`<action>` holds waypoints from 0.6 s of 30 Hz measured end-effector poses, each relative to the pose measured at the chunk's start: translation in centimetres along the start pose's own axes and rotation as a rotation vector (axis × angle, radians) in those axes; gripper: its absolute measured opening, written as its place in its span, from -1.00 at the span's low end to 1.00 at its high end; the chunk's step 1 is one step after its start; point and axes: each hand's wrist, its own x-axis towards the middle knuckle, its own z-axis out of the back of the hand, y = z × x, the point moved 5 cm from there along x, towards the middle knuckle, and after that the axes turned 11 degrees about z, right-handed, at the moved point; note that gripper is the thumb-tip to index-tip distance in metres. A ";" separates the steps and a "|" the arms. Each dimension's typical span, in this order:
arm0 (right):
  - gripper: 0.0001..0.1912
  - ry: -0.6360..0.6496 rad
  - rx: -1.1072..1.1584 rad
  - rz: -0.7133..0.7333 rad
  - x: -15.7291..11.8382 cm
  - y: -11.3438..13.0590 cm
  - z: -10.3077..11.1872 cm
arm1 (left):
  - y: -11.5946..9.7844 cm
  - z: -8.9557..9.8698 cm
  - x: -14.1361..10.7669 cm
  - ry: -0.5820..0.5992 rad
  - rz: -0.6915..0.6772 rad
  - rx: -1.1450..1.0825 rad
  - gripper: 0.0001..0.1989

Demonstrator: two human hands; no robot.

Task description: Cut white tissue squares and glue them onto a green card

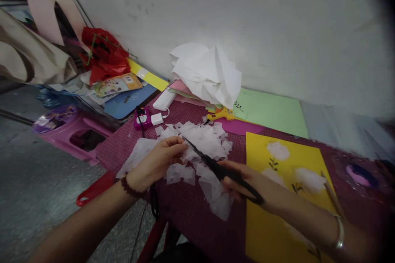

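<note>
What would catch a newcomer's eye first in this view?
Probably the bright yellow sheet on the right of the table, with its pale, flower-like puffs. Next, perhaps, the black-handled scissors in the right hand, angled over a heap of small white pieces mid-table. The red bag at upper left also stands out.

Dim, muted indoor light. The wall (pixel 262 41) is a flat grey, a little paler in its upper middle, with no lamp or window in view. The crumpled white paper (pixel 206 74) is the brightest area, with soft grey shading in its folds. Shadows are faint, and the near edge of the counter (pixel 216 222) sinks into darkness. A small glint sits on the bracelet (pixel 340 230). Wide-angle distortion stretches the sides, black vignetting closes the right corners, and the far right looks smeared. Fine detail is soft throughout.
</note>
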 end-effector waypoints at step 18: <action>-0.43 0.074 0.006 0.202 -5.4 -0.7 3.0 | -2.2 -1.3 -3.4 -0.457 -0.814 1.438 -0.76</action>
